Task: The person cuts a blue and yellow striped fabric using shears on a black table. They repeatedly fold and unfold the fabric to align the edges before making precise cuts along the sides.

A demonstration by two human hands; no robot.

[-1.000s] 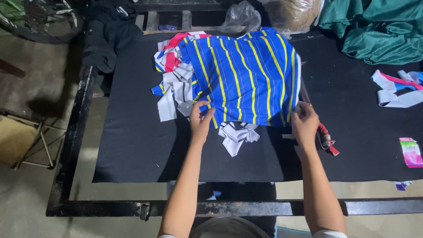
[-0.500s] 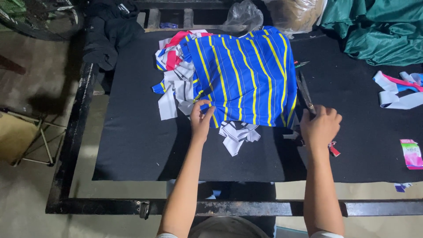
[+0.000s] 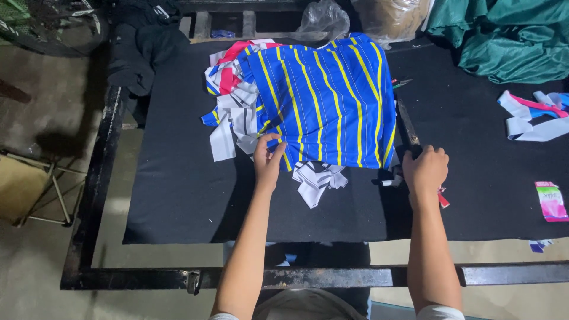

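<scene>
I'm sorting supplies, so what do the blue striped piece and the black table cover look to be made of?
The blue striped piece looks like thin knit sports fabric, smooth with a faint sheen: it drapes limply over the white scraps. The black table cover looks like matte felt or foam, flat, dull and without gloss; which one is unclear.

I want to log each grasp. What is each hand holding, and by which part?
The left hand pinches the blue yellow-striped fabric at its lower left edge. The right hand closes on the near end of a long dark tool.
</scene>
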